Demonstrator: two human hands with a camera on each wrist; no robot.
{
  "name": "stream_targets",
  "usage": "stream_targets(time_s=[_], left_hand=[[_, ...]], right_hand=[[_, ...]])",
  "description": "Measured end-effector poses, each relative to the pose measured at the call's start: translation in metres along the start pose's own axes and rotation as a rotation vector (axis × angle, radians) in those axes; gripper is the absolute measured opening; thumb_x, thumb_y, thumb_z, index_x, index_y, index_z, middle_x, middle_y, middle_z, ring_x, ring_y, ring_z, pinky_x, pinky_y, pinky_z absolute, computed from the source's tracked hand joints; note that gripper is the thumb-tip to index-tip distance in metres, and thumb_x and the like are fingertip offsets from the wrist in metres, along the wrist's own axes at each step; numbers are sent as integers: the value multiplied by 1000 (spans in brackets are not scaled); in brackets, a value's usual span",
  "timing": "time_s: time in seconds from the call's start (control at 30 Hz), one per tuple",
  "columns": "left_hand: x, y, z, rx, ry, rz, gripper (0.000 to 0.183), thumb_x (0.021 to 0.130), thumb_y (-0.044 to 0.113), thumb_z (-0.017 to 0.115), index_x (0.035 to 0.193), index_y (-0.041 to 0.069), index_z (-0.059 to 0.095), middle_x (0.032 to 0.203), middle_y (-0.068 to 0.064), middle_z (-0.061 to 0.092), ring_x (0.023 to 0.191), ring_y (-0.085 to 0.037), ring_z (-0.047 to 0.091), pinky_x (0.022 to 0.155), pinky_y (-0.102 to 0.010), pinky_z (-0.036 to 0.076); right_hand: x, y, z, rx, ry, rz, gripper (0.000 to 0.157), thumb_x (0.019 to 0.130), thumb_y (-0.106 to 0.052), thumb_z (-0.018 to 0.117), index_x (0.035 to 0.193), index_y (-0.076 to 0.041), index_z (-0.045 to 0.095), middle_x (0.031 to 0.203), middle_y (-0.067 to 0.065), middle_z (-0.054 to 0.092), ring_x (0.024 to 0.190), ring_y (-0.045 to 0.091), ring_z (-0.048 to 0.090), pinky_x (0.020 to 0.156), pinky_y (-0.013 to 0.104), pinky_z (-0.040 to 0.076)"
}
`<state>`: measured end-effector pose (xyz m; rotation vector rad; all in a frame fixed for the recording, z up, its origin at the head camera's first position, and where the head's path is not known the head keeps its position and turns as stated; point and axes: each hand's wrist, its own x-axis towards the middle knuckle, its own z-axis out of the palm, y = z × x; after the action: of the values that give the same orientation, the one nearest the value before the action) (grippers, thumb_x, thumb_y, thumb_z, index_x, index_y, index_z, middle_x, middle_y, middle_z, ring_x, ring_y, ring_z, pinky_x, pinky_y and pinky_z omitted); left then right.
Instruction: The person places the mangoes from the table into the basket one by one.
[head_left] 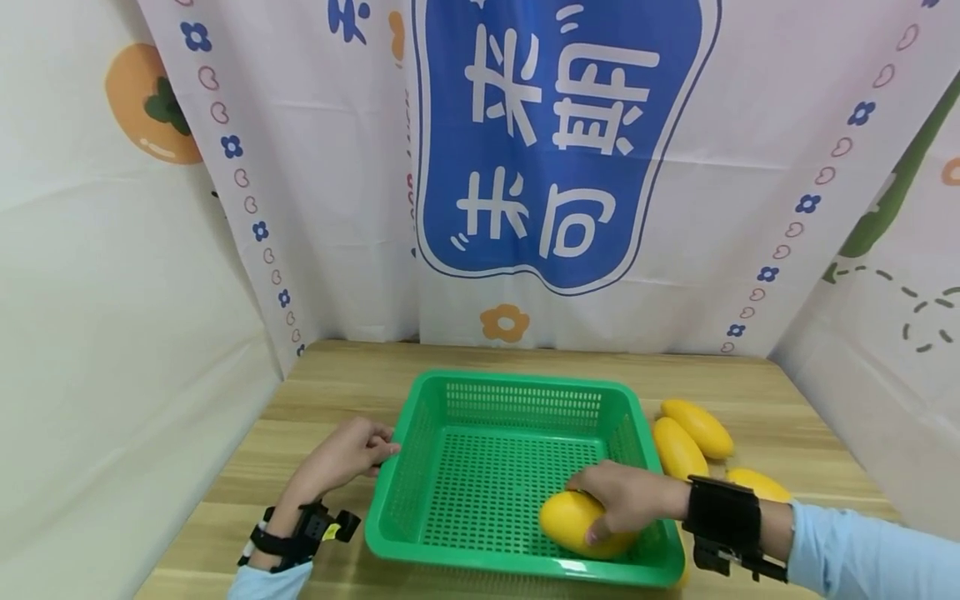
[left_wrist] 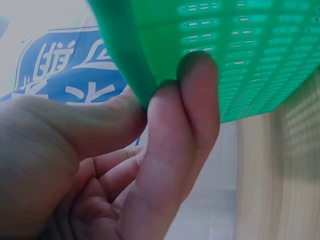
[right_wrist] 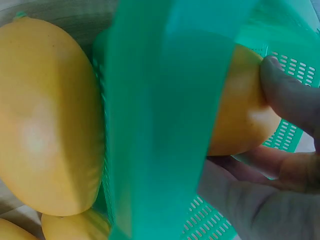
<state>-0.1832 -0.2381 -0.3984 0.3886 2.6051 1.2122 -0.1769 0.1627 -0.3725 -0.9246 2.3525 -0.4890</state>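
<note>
A green plastic basket [head_left: 517, 382] with slotted sides stands on the wooden table. My left hand [head_left: 348, 454] pinches its left rim between thumb and fingers; the left wrist view shows the fingers against the outer wall [left_wrist: 165, 50]. Inside the near right corner lies a yellow mango [head_left: 564, 518]. My right hand [head_left: 618, 493] holds that mango from above, and the wrist passes over the right rim. In the right wrist view the rim [right_wrist: 160, 125] hides part of the held mango [right_wrist: 247, 107], while the thumb and fingers show around it.
Several more mangoes [head_left: 697, 429] lie on the table [head_left: 345, 375] outside the basket's right side, close to its wall. One large mango [right_wrist: 47, 115] is beside the wall in the right wrist view. A printed cloth [head_left: 360, 208] hangs behind the table.
</note>
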Motion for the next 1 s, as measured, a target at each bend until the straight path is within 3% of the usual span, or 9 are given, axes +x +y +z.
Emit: stream_targets(time_s=[0.2,0.6,1.0], left_hand=[[0,-2,1,12,-7,-8,25,98,10,61,115,-8,67,76,-4,67,71,-19,64,68,-36,62],[4,-3,1,16,-17,14,27,99,10,61,117,-10,66,80,-4,69,73,-17,66,66,-33,62],[4,-3,-1,-8,-21,-5,30,98,11,62,120,-10,64,86,-6,71,78,-16,68,69,-33,62]], right_hand=[[4,2,6,-16,-32,43,47,84,-18,80,126,-5,63,105,-5,65,87,3,53,78,24,50],[9,8,12,0,-85,-11,32,87,-19,78,115,-10,64,90,-11,59,74,1,49,69,21,46],[18,11,17,23,-122,112,44,89,-20,75,129,-10,60,97,-10,61,84,3,51,79,23,47]])
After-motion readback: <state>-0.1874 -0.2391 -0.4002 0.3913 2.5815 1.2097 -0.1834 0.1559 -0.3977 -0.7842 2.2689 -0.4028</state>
